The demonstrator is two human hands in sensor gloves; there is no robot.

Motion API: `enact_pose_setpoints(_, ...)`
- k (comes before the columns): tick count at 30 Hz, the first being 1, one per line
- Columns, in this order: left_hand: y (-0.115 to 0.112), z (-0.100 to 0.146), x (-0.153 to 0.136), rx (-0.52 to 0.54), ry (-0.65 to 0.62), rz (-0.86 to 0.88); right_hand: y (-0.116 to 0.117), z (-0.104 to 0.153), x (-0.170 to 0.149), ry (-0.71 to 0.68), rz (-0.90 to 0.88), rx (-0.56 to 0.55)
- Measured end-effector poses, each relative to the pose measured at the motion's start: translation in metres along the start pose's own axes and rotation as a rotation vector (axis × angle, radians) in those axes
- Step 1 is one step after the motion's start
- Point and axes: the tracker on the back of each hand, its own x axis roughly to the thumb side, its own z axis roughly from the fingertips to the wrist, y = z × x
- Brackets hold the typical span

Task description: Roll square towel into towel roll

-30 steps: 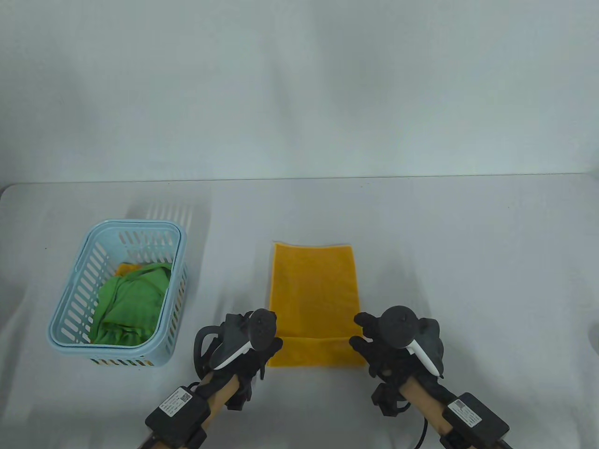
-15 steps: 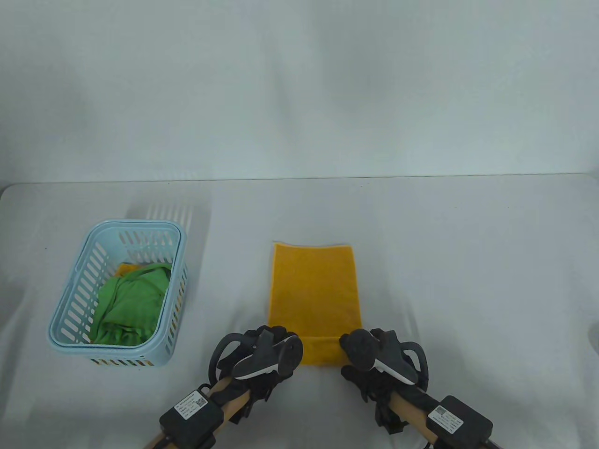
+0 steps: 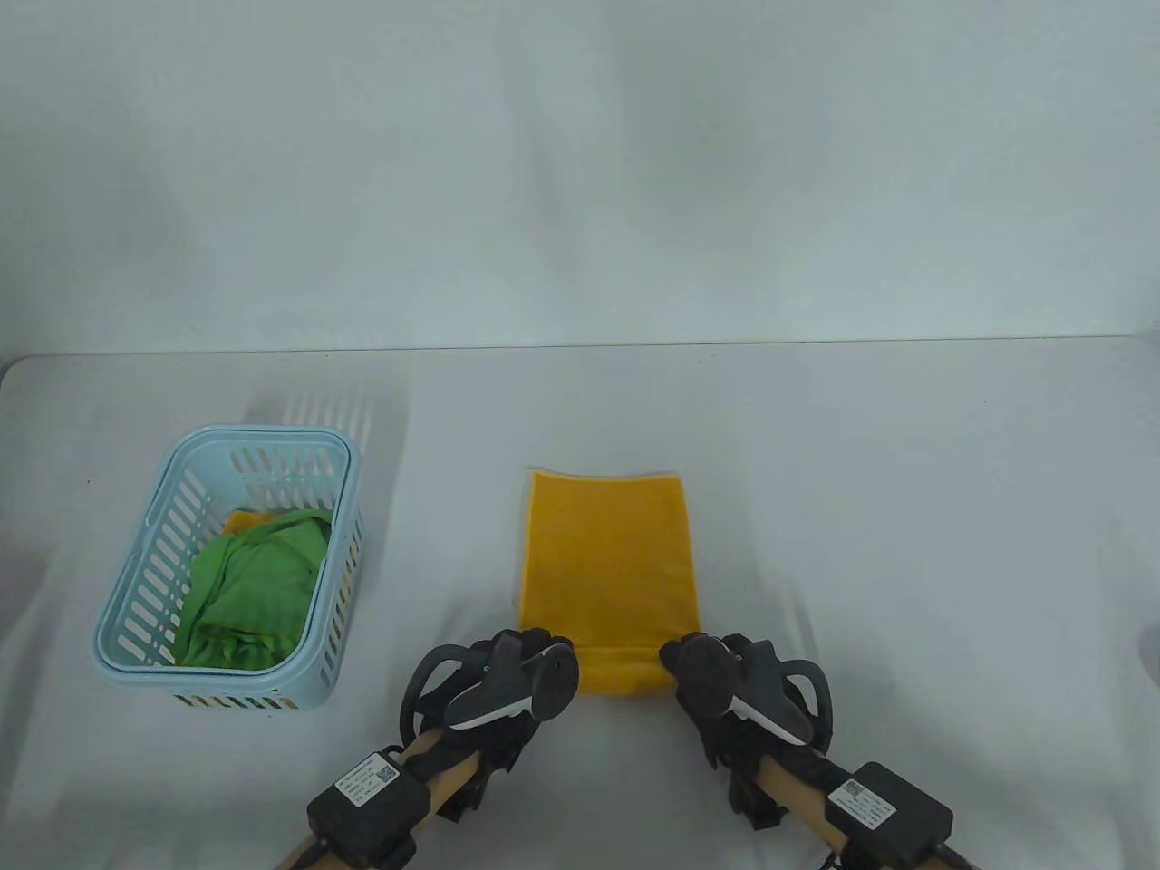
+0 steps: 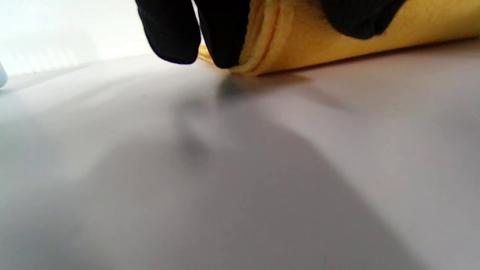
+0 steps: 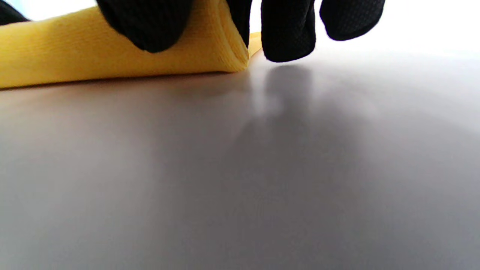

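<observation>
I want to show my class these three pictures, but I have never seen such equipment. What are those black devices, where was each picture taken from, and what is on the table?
These are a person's two hands in black sensor gloves, each with a tracker strapped to its back. One camera looks down at the table; the other two sit on the wrists, low and close to the cloth. The left hand and right hand grip the two ends of the near, rolled edge of a yellow towel; the rest lies flat on the white table. Gloved fingertips rest on the roll's end. To the left stands a light blue basket holding green cloth.
</observation>
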Motion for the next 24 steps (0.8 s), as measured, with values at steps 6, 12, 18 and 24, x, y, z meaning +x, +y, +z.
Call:
enact_pose_setpoints(6, 0.008, 0.001, -0.013, -0.006, 0.009, 0.139, -0.008, -0.005, -0.013, 0.042, -0.178, 0.054)
enact_pose_setpoints(12, 0.013, 0.002, -0.023, -0.030, 0.031, 0.305, -0.012, -0.006, -0.025, 0.099, -0.345, 0.093)
enact_pose_setpoints(18, 0.014, 0.004, -0.027, -0.060, 0.053, 0.391, -0.012, -0.006, -0.028, 0.125, -0.390, 0.105)
enact_pose_setpoints(24, 0.014, 0.005, -0.027, -0.068, 0.075, 0.391, -0.011, -0.005, -0.028, 0.154, -0.404, 0.110)
